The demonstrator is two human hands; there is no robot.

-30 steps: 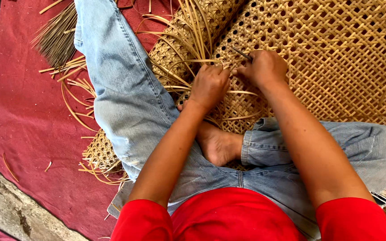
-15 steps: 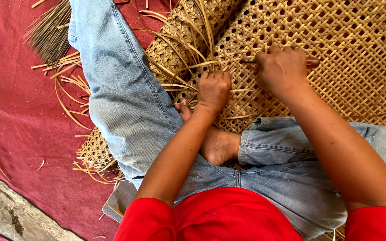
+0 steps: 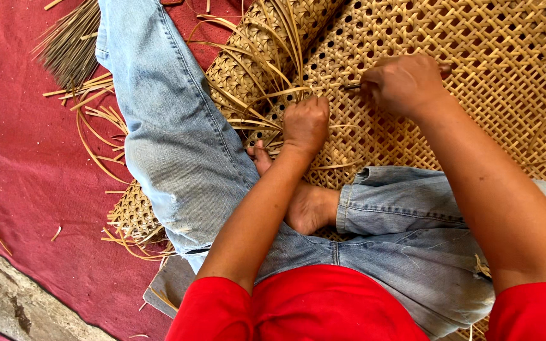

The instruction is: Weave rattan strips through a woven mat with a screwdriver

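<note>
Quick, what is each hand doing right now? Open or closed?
Left hand: closed in a fist on loose cane strips on the woven mat.
Right hand: closed on a thin dark tool.

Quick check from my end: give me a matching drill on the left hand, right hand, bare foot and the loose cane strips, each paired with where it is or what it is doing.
Things:
1. left hand
2. right hand
3. bare foot
4. bundle of thin sticks

States:
A. lies on the red mat, upper left
B. closed around loose cane strips
C. tucked between the jeans legs, on the woven cane sheet
D. holds a thin dark tool against the weave

Pairs: 1-B, 2-D, 3-C, 4-A
</note>
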